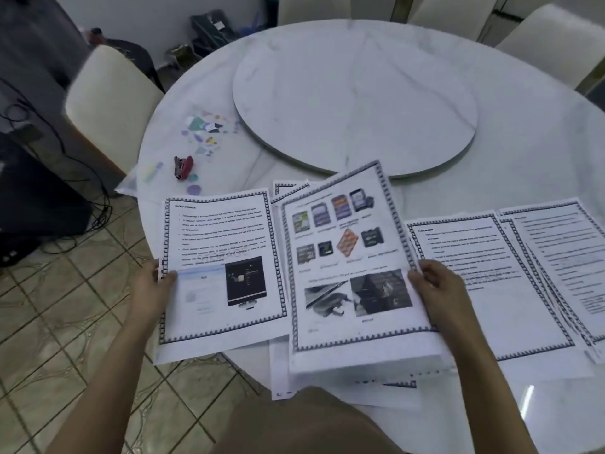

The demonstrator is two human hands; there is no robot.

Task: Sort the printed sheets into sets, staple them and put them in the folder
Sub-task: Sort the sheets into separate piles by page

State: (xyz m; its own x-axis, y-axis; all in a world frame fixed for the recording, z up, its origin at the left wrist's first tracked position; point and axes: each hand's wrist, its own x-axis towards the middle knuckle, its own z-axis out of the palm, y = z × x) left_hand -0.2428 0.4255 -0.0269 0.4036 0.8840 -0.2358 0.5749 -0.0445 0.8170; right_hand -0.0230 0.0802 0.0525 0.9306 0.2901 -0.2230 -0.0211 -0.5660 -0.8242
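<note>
My left hand (152,286) grips the left edge of a printed sheet (222,237) with text above and two screenshots below, held over the table's near-left edge. My right hand (435,283) holds the right edge of a stack of sheets (347,309) whose top page shows memory cards and photos. More bordered text sheets (474,290) lie fanned on the white round table (491,158) to the right, with another pile (563,250) at the far right. A small red stapler (184,167) lies on the table to the far left. A clear plastic folder (140,178) pokes over the left rim.
A raised round turntable (357,90) fills the table's middle. Coloured paper scraps (206,132) lie scattered beyond the stapler. Cream chairs (108,103) ring the table. Dark equipment with cables (42,204) stands on the tiled floor at left.
</note>
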